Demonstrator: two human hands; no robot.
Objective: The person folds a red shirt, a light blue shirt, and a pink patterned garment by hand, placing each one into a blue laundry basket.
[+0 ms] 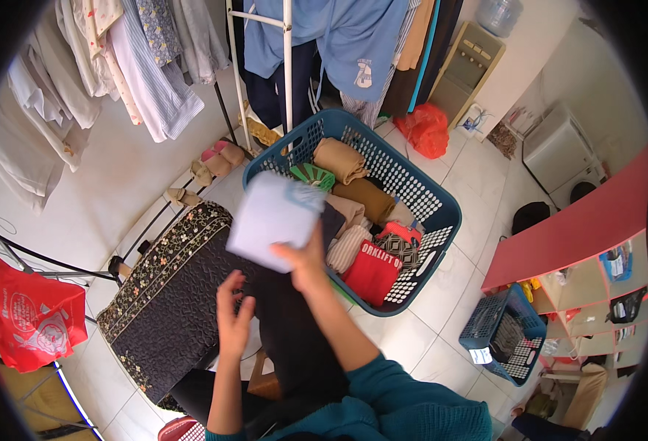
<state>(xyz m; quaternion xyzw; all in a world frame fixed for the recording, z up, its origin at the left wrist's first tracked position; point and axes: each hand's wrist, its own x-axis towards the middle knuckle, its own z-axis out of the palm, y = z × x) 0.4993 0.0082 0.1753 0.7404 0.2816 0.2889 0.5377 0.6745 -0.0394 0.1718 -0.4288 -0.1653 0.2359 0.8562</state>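
Note:
My right hand grips a folded white cloth, blurred, with a pale blue-grey print near its upper edge. It hangs over the near left side of a blue plastic laundry basket. Below and to the left, my left hand holds nothing, its fingers apart, above a dark quilted cloth with a flowered border. Rolled and folded clothes fill much of the basket: a tan roll, a brown roll, a green piece, a striped roll and a red piece bearing writing.
Shirts hang at the upper left; blue garments hang on a white rack. Shoes line the wall. A red bag hangs at the left. A smaller blue basket stands right, near pink-edged shelves.

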